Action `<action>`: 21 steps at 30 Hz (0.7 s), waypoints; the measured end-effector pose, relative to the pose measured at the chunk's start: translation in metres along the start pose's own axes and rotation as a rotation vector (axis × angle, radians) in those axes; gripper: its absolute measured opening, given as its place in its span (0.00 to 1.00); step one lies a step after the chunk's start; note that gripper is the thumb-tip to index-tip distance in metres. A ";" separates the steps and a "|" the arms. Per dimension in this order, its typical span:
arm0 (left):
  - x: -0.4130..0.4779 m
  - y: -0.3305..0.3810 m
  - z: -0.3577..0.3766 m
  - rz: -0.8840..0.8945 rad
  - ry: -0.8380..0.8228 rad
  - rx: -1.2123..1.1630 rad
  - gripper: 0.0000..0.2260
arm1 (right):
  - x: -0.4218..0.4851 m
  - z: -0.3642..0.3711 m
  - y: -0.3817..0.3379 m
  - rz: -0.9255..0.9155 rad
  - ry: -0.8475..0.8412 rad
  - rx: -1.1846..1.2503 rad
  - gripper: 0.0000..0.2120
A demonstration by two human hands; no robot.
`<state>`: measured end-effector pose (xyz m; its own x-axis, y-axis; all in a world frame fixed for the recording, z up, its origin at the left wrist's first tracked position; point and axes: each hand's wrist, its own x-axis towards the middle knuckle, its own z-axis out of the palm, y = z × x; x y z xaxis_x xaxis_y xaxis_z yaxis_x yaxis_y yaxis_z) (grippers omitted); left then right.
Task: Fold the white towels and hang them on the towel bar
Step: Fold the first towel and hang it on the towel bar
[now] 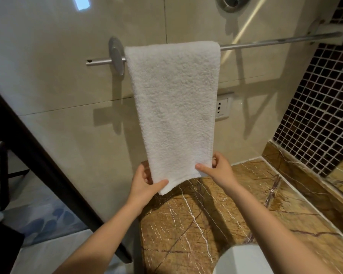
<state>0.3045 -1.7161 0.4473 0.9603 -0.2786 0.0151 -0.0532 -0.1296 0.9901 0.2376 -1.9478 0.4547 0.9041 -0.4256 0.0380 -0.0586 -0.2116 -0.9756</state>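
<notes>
Head | towel [174,105] over bar [275,41] | L grip [145,184], R grip [218,169] pinch btm corners

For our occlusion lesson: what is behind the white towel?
The white towel hides part of the towel bar and wall; a wall socket shows beside its right edge. Left hand and right hand pinch its bottom corners, fingers mostly hidden behind.

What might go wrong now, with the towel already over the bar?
Both the left hand and the right hand pinch the bottom corners of the towel; a hard tug might drag it off the bar onto the counter. The left corner hangs lower than the right, so the hem may end crooked. The towel sits tight against the bar's left mount and might bunch there.
</notes>
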 end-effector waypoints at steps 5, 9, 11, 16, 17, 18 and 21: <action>0.000 -0.010 -0.003 -0.035 -0.082 0.123 0.14 | 0.001 -0.004 0.000 -0.029 -0.107 -0.113 0.09; 0.000 -0.009 -0.003 -0.038 -0.077 0.048 0.08 | -0.003 -0.001 -0.002 -0.024 -0.125 -0.167 0.04; -0.001 -0.006 -0.002 -0.031 -0.081 -0.008 0.06 | -0.002 -0.003 -0.002 -0.026 -0.120 -0.172 0.05; 0.000 -0.006 -0.004 -0.014 -0.040 -0.013 0.07 | 0.001 -0.007 0.001 -0.036 -0.111 -0.209 0.05; 0.001 -0.007 -0.004 -0.020 -0.024 -0.014 0.07 | 0.001 -0.008 0.003 -0.037 -0.112 -0.210 0.06; 0.002 -0.008 -0.004 -0.024 -0.014 -0.012 0.08 | 0.002 -0.008 0.004 -0.035 -0.112 -0.209 0.06; 0.004 -0.008 -0.003 -0.022 -0.014 -0.001 0.09 | 0.005 -0.007 0.005 -0.021 -0.113 -0.212 0.07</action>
<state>0.3099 -1.7131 0.4400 0.9572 -0.2893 -0.0082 -0.0322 -0.1348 0.9904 0.2383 -1.9572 0.4518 0.9470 -0.3206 0.0220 -0.1158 -0.4043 -0.9073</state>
